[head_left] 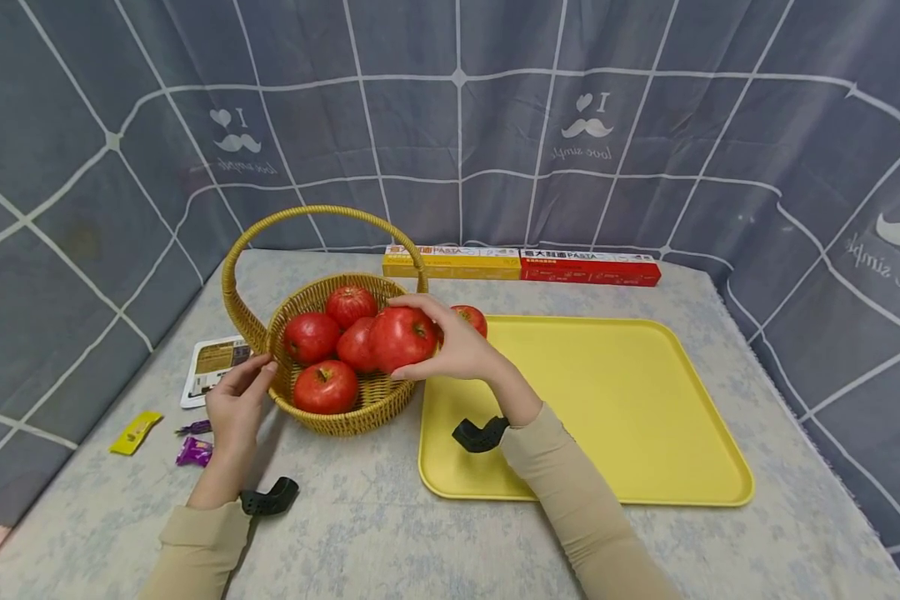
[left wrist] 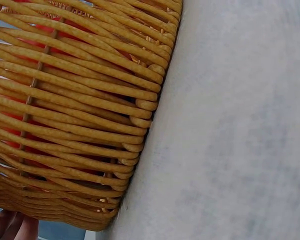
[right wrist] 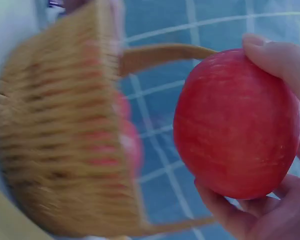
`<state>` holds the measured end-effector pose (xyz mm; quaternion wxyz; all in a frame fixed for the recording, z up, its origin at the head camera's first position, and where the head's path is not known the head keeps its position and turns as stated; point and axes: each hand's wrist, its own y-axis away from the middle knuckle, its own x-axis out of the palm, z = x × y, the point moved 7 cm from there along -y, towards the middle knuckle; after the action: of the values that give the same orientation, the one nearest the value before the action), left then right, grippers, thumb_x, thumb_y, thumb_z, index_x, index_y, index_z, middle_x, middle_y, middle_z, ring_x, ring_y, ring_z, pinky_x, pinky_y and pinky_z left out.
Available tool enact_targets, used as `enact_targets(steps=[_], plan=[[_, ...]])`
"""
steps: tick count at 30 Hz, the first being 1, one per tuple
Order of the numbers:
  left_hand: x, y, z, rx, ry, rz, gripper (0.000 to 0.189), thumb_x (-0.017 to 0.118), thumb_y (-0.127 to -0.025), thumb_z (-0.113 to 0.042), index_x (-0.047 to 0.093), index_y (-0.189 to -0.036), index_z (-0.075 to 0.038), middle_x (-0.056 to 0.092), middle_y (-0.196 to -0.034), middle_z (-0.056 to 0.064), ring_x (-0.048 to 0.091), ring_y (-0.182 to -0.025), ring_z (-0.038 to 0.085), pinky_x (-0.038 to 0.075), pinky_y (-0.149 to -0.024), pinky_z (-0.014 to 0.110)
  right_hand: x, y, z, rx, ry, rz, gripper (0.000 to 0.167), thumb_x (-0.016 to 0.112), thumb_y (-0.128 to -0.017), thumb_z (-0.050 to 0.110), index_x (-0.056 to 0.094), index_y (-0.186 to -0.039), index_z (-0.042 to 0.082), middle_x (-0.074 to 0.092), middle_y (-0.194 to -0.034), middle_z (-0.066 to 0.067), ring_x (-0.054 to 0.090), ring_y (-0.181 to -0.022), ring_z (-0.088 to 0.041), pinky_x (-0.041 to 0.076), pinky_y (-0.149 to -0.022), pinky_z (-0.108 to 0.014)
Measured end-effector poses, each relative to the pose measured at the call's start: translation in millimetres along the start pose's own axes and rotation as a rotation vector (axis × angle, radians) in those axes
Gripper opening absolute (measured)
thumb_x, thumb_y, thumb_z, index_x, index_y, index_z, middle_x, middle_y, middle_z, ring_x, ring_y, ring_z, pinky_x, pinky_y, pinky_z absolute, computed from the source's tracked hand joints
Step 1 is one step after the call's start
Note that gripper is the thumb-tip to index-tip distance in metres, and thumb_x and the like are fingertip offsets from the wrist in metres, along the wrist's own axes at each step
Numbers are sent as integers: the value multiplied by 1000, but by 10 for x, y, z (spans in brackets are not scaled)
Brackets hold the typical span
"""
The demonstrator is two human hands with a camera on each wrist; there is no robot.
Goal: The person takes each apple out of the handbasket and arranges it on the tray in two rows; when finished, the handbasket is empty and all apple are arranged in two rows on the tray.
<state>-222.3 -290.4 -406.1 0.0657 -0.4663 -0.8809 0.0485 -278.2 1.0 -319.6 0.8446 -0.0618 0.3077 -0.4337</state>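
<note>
My right hand [head_left: 465,343] grips a red apple [head_left: 402,340] over the right side of a wicker basket [head_left: 352,423]; in the right wrist view the held apple [right wrist: 237,125] is above the basket's rim. Several red apples, such as the front one [head_left: 326,387], lie inside the basket. At the basket's left rim, by the foot of its arched handle [head_left: 322,210], my left hand [head_left: 236,408] holds on with thumb and fingers. Only its fingertips [left wrist: 25,229] show in the left wrist view. Another apple [head_left: 471,318] is partly hidden behind my right hand.
A yellow tray [head_left: 592,408] lies right of the basket. Behind stand a yellow pasta box [head_left: 450,264] and a red one [head_left: 588,269]. At left are a white-edged packet [head_left: 213,367], a yellow wrapper [head_left: 136,432] and a purple wrapped candy [head_left: 193,452].
</note>
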Motion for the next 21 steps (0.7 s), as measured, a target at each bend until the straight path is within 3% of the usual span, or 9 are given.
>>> enact_targets(steps=[5,16,21], plan=[[3,-8,-12,5,-3,2,27,70,-85,-8,67,-107,5,67,-83,-15,60,-85,2,47,-71,9,-403,104,107,-11,-28,-127,81,86,-65,14,44,-135,16,43,-131,-1,43,-118,-19,49,-87,-39],[1,9,-4,-13,-8,3,29,70,-85,-11,66,-109,4,67,-86,-15,59,-87,3,46,-71,8,-1197,462,-57,126,6,-385,83,82,-69,5,40,-139,16,42,-135,-8,42,-120,-27,47,-90,-47],[5,14,-14,-19,-13,0,25,71,-84,-12,69,-107,0,66,-87,-14,59,-87,3,46,-71,8,-1424,626,-164,236,43,-455,81,79,-72,5,36,-141,12,40,-137,-13,40,-122,-33,46,-90,-51]])
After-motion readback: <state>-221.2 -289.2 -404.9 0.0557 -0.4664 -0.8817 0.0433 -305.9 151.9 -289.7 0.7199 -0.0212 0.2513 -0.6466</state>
